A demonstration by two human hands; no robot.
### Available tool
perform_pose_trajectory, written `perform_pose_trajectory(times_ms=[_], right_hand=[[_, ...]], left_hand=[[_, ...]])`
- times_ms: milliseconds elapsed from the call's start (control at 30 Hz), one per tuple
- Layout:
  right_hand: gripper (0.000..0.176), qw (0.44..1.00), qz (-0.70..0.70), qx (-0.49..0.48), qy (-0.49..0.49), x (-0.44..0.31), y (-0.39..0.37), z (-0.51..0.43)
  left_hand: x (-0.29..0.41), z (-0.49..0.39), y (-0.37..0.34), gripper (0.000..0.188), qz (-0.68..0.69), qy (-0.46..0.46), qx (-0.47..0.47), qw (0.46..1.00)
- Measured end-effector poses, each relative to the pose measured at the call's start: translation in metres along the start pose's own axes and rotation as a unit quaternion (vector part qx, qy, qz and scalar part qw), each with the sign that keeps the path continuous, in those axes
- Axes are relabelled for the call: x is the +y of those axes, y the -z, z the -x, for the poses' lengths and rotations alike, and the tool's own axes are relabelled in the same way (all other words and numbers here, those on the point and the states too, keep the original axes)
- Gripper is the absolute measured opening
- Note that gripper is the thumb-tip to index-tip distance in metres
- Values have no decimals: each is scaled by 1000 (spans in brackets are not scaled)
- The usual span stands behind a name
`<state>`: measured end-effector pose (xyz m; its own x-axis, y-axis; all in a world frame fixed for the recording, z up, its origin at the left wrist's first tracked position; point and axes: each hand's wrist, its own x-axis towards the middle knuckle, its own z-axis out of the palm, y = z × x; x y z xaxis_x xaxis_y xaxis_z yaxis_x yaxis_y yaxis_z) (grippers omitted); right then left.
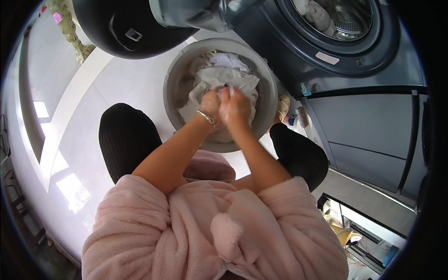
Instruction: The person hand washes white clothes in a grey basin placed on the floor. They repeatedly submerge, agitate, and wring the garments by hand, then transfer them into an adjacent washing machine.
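Note:
Between my knees stands a round grey basin (168,94) with wet white cloth (227,77) bunched inside it. My left hand (210,104), with a silver bracelet (206,117) at the wrist, is curled over the cloth near the basin's middle. Pressed close beside it, my right hand (236,106) is blurred, its fingers bent round a bunched part of the cloth. Both hands look wet. Farther back in the basin lie a lavender-white cloth piece (229,61) and a cream-coloured piece with cords (209,54). The fingers partly hide what they grip.
At the upper right is a dark front-loading washing machine (280,49), laundry (320,17) visible in its drum. A black rounded bin-like object (115,31) stands at the upper left. A scrubbing brush (303,117) and a white container (292,120) sit right of the basin, by a slipper (284,104).

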<state>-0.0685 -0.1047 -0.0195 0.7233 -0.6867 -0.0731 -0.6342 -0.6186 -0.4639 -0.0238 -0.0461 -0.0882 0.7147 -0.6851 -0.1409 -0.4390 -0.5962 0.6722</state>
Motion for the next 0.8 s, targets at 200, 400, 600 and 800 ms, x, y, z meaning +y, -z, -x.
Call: perform_pose_trajectory(times_ms=[200,400,600,800], right_hand=[[36,997,42,-9,-63,27,0,-38],[22,996,20,-1,87,-16,6,21],[24,999,27,34,16,9,1,-17],[19,993,-12,53,101,13,-9,-10]], left_hand=[[11,1,-11,25,15,-4,-9,1000],[-11,-10,3,41,462,116,10,879],[5,8,-22,27,210,49,35,976],[58,10,49,33,767,340,-10,544]])
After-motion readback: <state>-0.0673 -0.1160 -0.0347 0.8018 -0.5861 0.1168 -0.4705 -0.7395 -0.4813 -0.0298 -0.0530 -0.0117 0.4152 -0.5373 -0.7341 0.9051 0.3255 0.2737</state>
